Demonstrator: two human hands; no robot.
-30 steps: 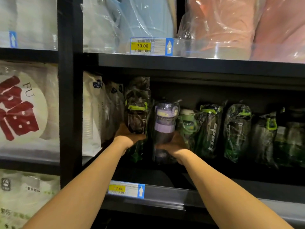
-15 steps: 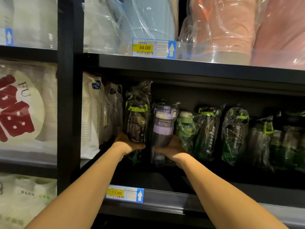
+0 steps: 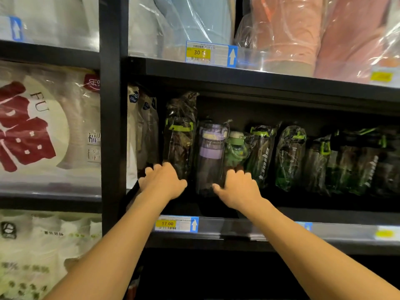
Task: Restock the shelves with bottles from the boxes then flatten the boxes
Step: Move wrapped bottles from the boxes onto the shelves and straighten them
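Note:
A row of bagged bottles stands on the dark middle shelf (image 3: 281, 215). At its left stands a dark bottle with a green lid (image 3: 179, 137), then a purple bottle (image 3: 211, 152), then a small green bottle (image 3: 234, 148), then several dark green-lidded bottles (image 3: 290, 156). My left hand (image 3: 164, 180) is in front of the base of the dark green-lidded bottle, fingers spread, holding nothing. My right hand (image 3: 238, 187) is at the base of the purple bottle, fingers apart, thumb near the bottle's foot. No box is in view.
Packs of paper cups (image 3: 140, 131) stand left of the bottles against the black upright (image 3: 111, 126). Bagged blue and pink goods (image 3: 292, 33) fill the shelf above. A 17.00 price tag (image 3: 176, 224) is on the shelf's front rail. Wrapped white packs (image 3: 43, 131) fill the left bay.
Both hands have let go of the bottles and drawn back a little, fingers now spread. The dark bottle and the purple bottle stand on the shelf.

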